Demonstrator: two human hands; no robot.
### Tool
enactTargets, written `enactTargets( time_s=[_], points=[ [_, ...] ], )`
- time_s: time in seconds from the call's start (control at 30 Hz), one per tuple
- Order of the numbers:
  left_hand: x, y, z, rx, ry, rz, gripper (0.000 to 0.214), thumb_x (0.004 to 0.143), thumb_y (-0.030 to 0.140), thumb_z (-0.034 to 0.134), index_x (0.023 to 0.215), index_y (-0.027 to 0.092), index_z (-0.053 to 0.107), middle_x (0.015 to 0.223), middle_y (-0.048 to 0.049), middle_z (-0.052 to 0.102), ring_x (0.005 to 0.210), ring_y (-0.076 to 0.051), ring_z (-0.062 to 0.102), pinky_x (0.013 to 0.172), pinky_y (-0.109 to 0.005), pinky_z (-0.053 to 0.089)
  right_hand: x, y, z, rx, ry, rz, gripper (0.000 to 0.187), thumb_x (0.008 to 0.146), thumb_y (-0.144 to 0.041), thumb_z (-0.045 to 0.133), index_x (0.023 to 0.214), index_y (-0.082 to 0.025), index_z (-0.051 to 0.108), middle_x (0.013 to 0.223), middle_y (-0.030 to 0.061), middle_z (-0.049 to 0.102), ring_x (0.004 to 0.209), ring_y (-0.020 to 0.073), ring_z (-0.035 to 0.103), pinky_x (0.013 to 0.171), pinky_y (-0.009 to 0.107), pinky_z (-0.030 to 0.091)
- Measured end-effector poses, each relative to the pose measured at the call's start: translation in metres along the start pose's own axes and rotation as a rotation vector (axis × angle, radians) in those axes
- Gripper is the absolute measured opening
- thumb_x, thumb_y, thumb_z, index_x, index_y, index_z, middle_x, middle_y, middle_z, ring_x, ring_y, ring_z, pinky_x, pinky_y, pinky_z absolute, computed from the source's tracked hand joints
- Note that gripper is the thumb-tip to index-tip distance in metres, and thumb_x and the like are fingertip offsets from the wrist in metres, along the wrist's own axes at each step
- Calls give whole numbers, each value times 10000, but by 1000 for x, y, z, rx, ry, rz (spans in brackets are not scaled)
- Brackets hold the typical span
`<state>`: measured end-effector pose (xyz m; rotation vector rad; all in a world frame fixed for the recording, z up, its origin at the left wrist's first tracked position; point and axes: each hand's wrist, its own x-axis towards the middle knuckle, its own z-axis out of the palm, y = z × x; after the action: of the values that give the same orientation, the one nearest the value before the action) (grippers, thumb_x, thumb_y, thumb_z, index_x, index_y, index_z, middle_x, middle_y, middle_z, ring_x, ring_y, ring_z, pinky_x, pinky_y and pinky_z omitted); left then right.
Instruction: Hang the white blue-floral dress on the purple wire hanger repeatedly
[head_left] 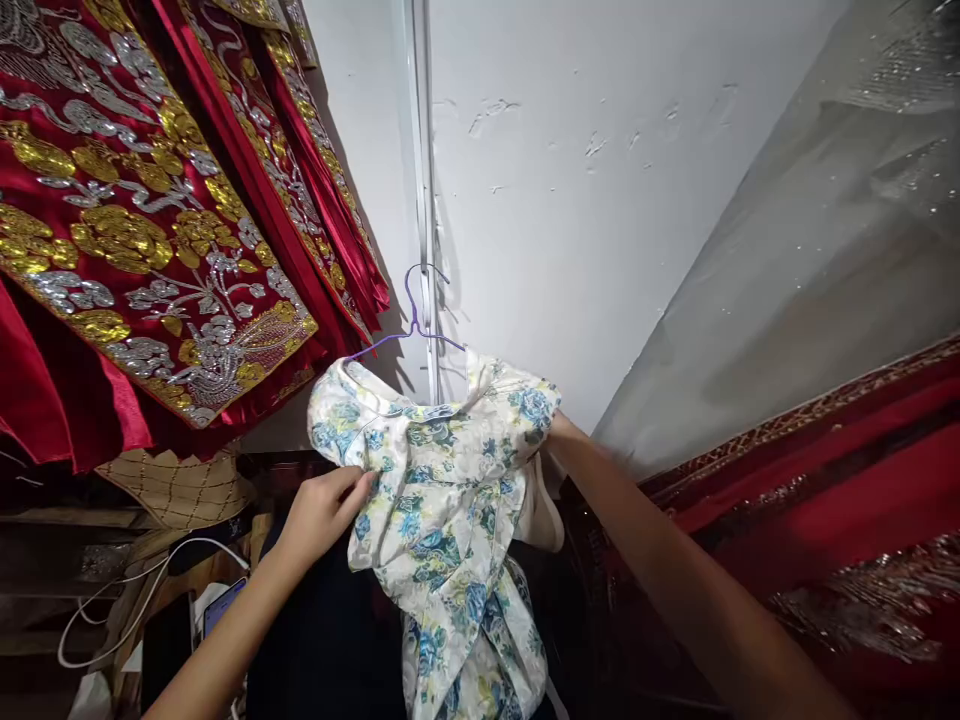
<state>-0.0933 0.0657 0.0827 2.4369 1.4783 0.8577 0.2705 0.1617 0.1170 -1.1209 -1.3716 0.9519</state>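
A white dress with blue and yellow flowers (442, 530) hangs in front of me on a purple wire hanger (414, 325). The hanger's hook is at a narrow metal rail (421, 150) that runs up the wall. With thumb and fingers closed, my left hand (324, 512) grips the cloth at the side of the dress, below the sleeve. My right hand (556, 432) reaches behind the sleeve on the other side; the fabric covers its fingers. The lower part of the dress falls in twisted folds.
Red garments with gold and silver sequin embroidery (150, 220) hang at the left. To the right are a sheer, glittery veil-like fabric (817, 230) and red beaded cloth (847, 520). A phone (223, 605) and a white cable (161, 570) lie at lower left. Behind is a white wall (562, 230).
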Motion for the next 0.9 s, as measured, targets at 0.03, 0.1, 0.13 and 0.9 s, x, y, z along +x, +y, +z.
enactTargets(
  time_s=[0.03,0.1,0.13,0.9],
  points=[
    [2,-3,-5,-10,6,-27,348,1000,353,464,689,199,472,636,16,472,586,-129,459,617,-269,327,4,-2,-3,38,-4,11,584,917,-699,442,1009,-183,699,852,104,729,846,264,699,762,411,570],
    [3,-9,-14,-36,13,-68,352,1008,372,449,706,197,496,648,12,499,608,-140,497,638,-271,342,9,-6,-11,124,3,18,697,888,-779,355,948,-182,711,822,99,730,846,278,703,760,407,563],
    [3,-11,-17,-50,17,-86,358,1013,377,438,711,197,506,647,11,508,612,-144,508,642,-272,348,9,-9,-15,142,13,3,684,873,-782,388,922,-183,715,831,92,732,853,277,702,766,393,556],
    [-7,12,-3,-294,184,-191,231,998,376,468,1123,236,602,1117,-86,640,1031,-248,619,868,-343,476,-34,-57,20,-53,352,-160,592,868,-681,550,570,-241,291,554,-24,280,515,132,266,476,291,234]
  ],
)
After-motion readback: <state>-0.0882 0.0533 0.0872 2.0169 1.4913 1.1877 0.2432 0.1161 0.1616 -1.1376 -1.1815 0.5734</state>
